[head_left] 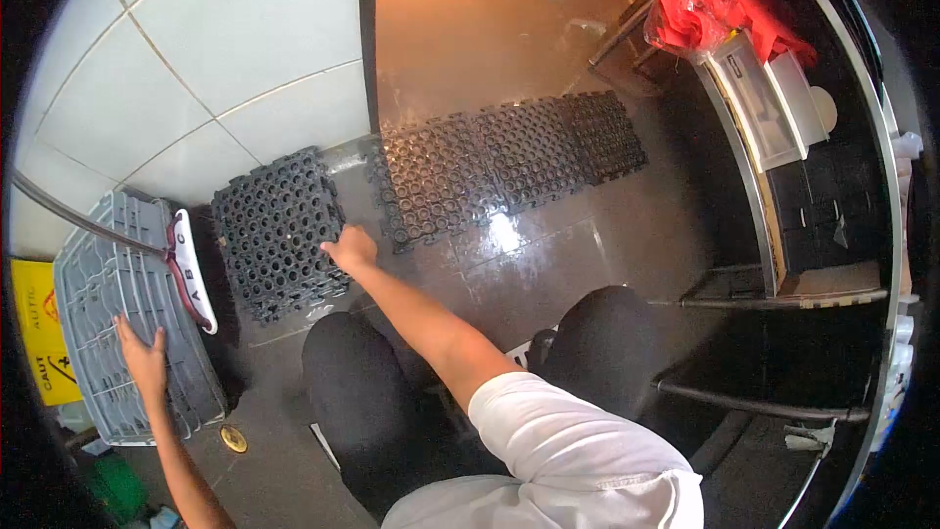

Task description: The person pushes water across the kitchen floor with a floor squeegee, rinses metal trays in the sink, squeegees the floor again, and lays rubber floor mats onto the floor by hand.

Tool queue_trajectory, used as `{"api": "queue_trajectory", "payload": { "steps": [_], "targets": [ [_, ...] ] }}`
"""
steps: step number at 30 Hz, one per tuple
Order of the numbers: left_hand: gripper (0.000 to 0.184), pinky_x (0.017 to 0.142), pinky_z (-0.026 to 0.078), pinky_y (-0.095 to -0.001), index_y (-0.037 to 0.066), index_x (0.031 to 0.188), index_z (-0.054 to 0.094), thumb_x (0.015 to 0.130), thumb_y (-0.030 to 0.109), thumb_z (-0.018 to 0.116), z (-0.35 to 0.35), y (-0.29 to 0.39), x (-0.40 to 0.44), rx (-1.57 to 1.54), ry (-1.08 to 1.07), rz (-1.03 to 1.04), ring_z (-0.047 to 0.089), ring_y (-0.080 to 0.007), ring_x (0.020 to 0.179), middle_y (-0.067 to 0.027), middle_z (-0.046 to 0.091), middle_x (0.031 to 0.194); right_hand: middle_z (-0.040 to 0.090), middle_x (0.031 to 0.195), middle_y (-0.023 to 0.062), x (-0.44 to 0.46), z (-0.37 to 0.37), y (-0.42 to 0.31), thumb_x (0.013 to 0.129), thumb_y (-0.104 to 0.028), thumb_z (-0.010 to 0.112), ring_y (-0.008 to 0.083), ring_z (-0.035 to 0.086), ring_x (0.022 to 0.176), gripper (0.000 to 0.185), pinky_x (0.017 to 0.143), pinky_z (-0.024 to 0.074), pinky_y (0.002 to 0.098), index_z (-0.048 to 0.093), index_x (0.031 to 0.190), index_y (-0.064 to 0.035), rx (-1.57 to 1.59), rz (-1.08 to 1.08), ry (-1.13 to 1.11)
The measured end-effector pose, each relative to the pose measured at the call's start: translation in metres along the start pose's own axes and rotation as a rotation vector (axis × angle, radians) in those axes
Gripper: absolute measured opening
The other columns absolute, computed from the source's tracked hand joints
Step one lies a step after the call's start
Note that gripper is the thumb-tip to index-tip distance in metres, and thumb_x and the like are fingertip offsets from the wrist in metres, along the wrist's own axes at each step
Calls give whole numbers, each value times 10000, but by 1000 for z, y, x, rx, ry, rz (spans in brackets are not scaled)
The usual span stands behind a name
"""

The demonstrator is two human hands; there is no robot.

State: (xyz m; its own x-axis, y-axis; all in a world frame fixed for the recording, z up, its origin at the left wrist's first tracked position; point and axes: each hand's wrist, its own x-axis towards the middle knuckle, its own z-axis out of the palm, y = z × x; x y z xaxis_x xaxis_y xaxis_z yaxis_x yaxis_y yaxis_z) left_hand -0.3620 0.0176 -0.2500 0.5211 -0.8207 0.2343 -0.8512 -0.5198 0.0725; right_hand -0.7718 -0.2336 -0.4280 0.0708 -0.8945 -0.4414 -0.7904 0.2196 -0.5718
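My right hand [354, 251] is closed at the right edge of a black perforated rubber mat [279, 230] by the tiled wall. Its thumb and finger are at the mat's rim, while the other fingers are curled and partly hidden. On the left, my left hand [145, 358] has its fingers apart against the slatted side of a grey plastic crate [191, 372]. Beside the crate is a brush-like tool [191, 269] with a white, lettered head and a long metal handle. A row of similar black mats [534, 152] lies on the wet floor to the right.
A yellow caution sign [44, 333] stands behind the crate. A round brass floor drain [233, 438] lies near its base. At right, a shelf unit with metal bars [764, 411] holds a clear plastic bin [759, 103] and red bags [700, 10]. An orange-brown panel [470, 29] rises behind the mats.
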Motion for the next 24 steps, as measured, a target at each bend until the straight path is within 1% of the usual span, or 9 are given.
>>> {"api": "queue_trajectory", "payload": {
  "steps": [4, 7, 10, 11, 12, 15, 18, 22, 24],
  "targets": [
    [850, 1205, 291, -446, -80, 1504, 331, 833, 191, 777, 2, -2, 3, 29, 18, -3, 332, -451, 1466, -322, 316, 1582, 712, 1119, 187, 3, 8, 0, 841, -490, 758, 362, 683, 1066, 554, 886, 547, 469, 680, 1154, -40, 6, 65, 48],
    [852, 1205, 290, -446, -76, 1506, 328, 833, 191, 776, 5, -11, 7, 40, 3, -21, 335, -447, 1467, -314, 319, 1584, 706, 1123, 204, -1, -11, 21, 880, -514, 700, 378, 676, 1071, 547, 886, 542, 482, 678, 1145, -35, 109, -88, 0],
    [839, 1208, 283, -441, -77, 1507, 325, 840, 179, 765, 12, -23, 6, 28, 39, 24, 333, -443, 1469, -309, 312, 1590, 665, 1060, 204, 6, -47, 73, 944, -442, 625, 402, 633, 999, 426, 876, 517, 492, 671, 990, -21, -98, -397, 451],
    [834, 1209, 280, -439, -74, 1509, 323, 844, 174, 760, 12, -24, 4, 25, 27, 17, 333, -442, 1469, -306, 310, 1592, 666, 1062, 202, 10, -73, 90, 927, -401, 645, 395, 620, 1016, 397, 888, 505, 482, 667, 969, -7, -75, -318, 473],
    [829, 1210, 277, -437, -71, 1512, 321, 848, 170, 756, 10, -23, 4, 23, 17, 11, 332, -441, 1470, -304, 308, 1594, 653, 1069, 216, 21, -98, 118, 916, -368, 659, 403, 600, 1034, 407, 918, 474, 501, 650, 1009, 28, -140, -347, 567],
    [825, 1219, 260, -427, -52, 1531, 303, 863, 157, 741, 5, -14, 1, -14, -11, -11, 309, -425, 1486, -283, 299, 1607, 453, 1493, 292, 67, -123, 219, 992, -494, 511, 430, 401, 1409, 739, 1164, 310, 533, 464, 1414, 111, -515, -15, 836],
    [832, 1225, 249, -421, -46, 1541, 290, 870, 162, 735, 10, -21, 6, -18, 0, -14, 287, -408, 1502, -272, 292, 1615, 263, 1620, 293, 70, -154, 242, 1002, -586, 422, 423, 226, 1519, 880, 1236, 198, 513, 309, 1524, 112, -321, 159, 457],
    [839, 1230, 242, -414, -48, 1545, 286, 873, 183, 733, 0, -11, 4, 21, -49, -46, 274, -392, 1512, -265, 287, 1620, 213, 1632, 305, 64, -164, 244, 976, -628, 444, 433, 172, 1535, 963, 1242, 168, 525, 261, 1531, 138, -557, 77, 339],
    [853, 1233, 240, -409, -55, 1541, 290, 868, 211, 741, -9, 0, 4, -24, -102, -104, 278, -391, 1509, -259, 286, 1622, 268, 1614, 301, 68, -186, 225, 965, -624, 478, 443, 248, 1502, 938, 1213, 227, 539, 341, 1498, 135, -624, 187, 251]
  ]
}}
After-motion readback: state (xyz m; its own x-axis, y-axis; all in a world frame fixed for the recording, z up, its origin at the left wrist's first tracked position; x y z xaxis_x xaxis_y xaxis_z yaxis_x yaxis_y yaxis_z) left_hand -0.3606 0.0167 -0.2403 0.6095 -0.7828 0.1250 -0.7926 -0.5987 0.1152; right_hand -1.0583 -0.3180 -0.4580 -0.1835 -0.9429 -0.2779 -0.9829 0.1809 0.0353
